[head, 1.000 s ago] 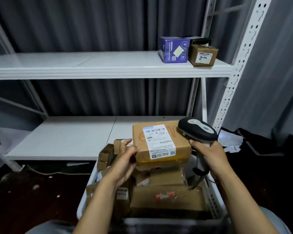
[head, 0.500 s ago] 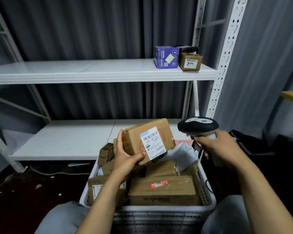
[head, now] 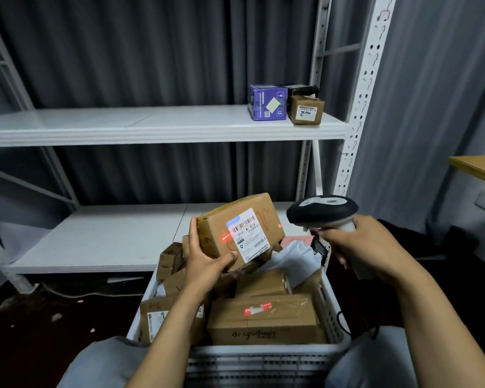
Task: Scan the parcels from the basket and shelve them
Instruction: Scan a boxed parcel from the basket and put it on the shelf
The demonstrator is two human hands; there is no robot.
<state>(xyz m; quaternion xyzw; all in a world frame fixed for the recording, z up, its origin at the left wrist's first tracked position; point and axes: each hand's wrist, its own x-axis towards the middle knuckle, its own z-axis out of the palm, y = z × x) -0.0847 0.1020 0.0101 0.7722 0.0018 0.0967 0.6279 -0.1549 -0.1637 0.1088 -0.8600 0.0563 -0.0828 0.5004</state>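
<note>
My left hand (head: pixel 205 261) grips a brown cardboard parcel (head: pixel 237 224) by its lower left end, tilted above the white basket (head: pixel 263 357). Its white label faces right, and a red scan line glows across the label's left edge. My right hand (head: pixel 359 250) holds a black and grey barcode scanner (head: pixel 322 210) to the right of the parcel, its head pointed at the label. Several more cardboard parcels fill the basket, the largest (head: pixel 266 320) at the front.
A white metal rack stands behind the basket. Its upper shelf (head: pixel 140 127) carries a blue box (head: pixel 268 106) and a small brown parcel (head: pixel 305 110) at the right end. The lower shelf (head: pixel 104 239) is bare. A wooden table corner (head: pixel 479 168) juts in at right.
The parcel has been tilted and turned so its label faces the scanner. The scanner has drawn back to the right, and a red scan line now shows on the label.
</note>
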